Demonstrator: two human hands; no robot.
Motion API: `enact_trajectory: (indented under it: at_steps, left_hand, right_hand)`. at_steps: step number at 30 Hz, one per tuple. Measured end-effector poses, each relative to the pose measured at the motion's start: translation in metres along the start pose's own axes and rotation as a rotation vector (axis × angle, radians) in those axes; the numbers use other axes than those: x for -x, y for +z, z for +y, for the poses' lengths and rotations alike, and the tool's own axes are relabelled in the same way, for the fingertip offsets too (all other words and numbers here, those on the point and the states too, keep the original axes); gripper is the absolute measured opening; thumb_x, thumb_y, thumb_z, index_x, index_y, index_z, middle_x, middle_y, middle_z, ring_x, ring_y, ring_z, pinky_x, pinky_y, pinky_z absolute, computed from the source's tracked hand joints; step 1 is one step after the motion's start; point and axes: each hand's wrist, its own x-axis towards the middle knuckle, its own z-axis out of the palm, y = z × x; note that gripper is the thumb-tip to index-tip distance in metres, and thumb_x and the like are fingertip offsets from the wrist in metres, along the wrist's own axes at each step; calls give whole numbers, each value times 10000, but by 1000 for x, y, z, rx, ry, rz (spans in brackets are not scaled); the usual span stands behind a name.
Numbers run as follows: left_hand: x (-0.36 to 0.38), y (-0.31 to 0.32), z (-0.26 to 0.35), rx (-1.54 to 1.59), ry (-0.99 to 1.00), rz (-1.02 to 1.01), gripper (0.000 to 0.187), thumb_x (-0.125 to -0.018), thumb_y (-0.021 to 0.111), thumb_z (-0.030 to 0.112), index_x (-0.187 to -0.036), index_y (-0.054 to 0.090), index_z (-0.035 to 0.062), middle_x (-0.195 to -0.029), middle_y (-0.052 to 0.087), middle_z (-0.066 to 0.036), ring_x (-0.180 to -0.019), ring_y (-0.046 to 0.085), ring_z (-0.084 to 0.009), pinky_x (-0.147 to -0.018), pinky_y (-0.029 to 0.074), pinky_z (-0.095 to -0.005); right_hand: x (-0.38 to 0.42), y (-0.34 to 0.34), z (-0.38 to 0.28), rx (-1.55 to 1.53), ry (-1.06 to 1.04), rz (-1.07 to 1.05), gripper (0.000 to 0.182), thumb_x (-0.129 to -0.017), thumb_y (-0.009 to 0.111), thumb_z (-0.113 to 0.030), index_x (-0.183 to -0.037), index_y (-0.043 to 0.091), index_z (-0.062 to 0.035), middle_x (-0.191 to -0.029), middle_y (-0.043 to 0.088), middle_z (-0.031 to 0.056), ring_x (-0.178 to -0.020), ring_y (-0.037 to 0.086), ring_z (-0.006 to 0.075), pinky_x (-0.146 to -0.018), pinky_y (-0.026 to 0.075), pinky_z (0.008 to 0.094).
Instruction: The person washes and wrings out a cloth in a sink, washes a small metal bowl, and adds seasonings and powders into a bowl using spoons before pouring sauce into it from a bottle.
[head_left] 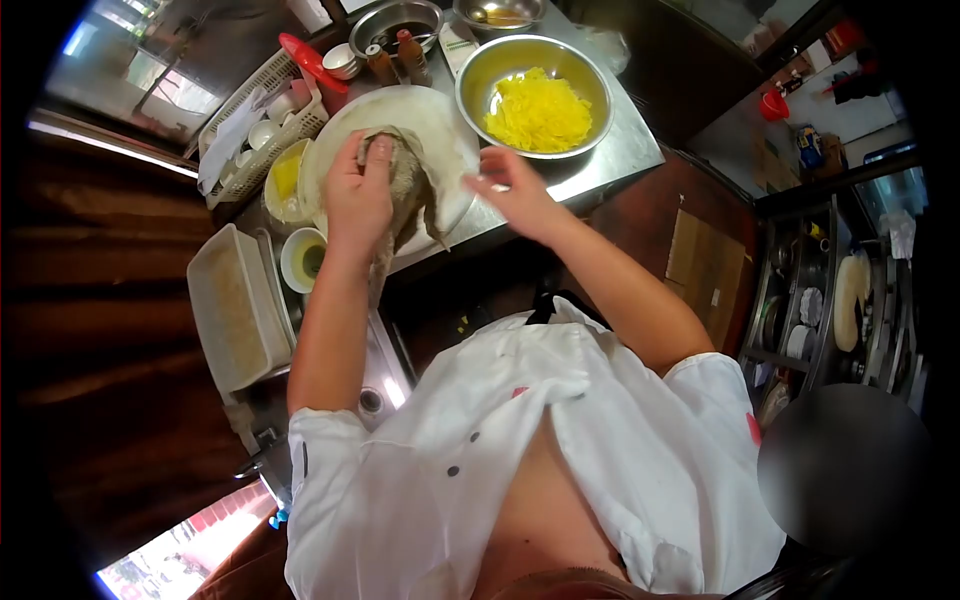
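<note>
A crumpled grey-brown cloth (pixel 405 185) is gripped in my left hand (pixel 362 195), over the round white board (pixel 350 115); its ends hang past the board's front edge. My right hand (pixel 510 190) is raised near the board's right edge, fingers apart and slightly blurred, with nothing in it. Just beyond that hand stands a steel bowl (pixel 463 98) with yellow shreds (pixel 540 110) inside.
Left of the board are a white basket (pixel 255 180) of dishes, a bowl with something yellow (pixel 287 175), a small bowl (pixel 303 260) and a white tub (pixel 235 305). Sauce bottles (pixel 412 58) and another steel bowl (pixel 395 25) stand behind. A sink (pixel 375 375) lies nearer me.
</note>
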Motion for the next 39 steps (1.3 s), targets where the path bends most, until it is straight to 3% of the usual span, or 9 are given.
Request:
enact_trajectory:
  at_steps: [3,7,8,12,16,23,29,34,39]
  left_hand:
    - [0,12,3,25,-70,-68,218,-1009,576,206,-1120,611,22,-950,613,29,-831,514,-40,-731,435,-208]
    - [5,8,14,94,-153,-23,260,-1011,566,201,-1185,605,12,-1039,640,-2,-909,564,-59,-806,462,-217]
    - [6,5,17,117,-182,10,273,-1011,565,200,-1202,602,8,-1066,645,-11,-934,576,-65,-829,467,-221]
    - [17,-17,-2,56,-222,132,307,-1008,560,173,-1255,583,-7,-1141,649,-40,-1029,593,-104,-921,465,-260]
    - [48,-17,-29,-79,-319,308,278,-1011,535,179,-1217,601,4,-1112,652,-42,-1019,589,-119,-917,458,-276]
    - [113,-27,-70,-170,-376,615,244,-1004,505,157,-1156,622,6,-1092,646,-46,-991,585,-125,-885,464,-278]
    - [111,-65,-91,-346,-366,696,267,-1026,488,199,-1149,630,10,-1046,657,-47,-935,593,-121,-847,466,-265]
    - [-8,-124,-111,-356,-283,637,317,-1005,531,246,-1169,619,-11,-1045,667,-70,-943,603,-150,-865,470,-288]
    - [-136,-207,-233,-558,-259,678,343,-926,629,293,-1068,616,-19,-995,682,-111,-902,640,-230,-815,495,-340]
  right_hand:
    - [19,23,-30,142,72,-202,812,-839,780,-369,-1426,357,-1,-1335,500,210,-1168,552,244,-928,496,359]
    - [-15,18,11,-5,89,-108,394,-923,629,-245,-1241,583,-17,-1009,677,137,-921,654,214,-787,515,346]
    - [-14,7,10,135,-28,-22,275,-926,557,-177,-1138,646,-26,-860,685,131,-826,672,232,-729,505,354]
    - [-31,-43,29,347,-241,113,215,-895,559,-145,-1066,595,-20,-1038,625,209,-970,605,400,-824,491,448]
    - [-37,-98,30,552,-399,-201,236,-908,608,-161,-1113,581,-46,-1005,624,186,-952,610,392,-802,489,461]
    - [-39,-133,48,352,-364,-686,332,-882,708,-206,-1162,605,-62,-1051,663,171,-933,648,366,-792,518,419]
    - [-89,-119,14,250,-320,-824,332,-856,745,-171,-1145,629,-55,-976,683,127,-862,664,278,-767,530,356]
    - [-202,-67,-10,298,-151,-574,366,-883,715,-256,-1168,623,-46,-991,699,160,-886,672,290,-800,530,352]
    - [-298,-8,44,714,-356,-15,390,-894,688,-306,-1148,636,-15,-1038,678,196,-902,664,316,-819,527,390]
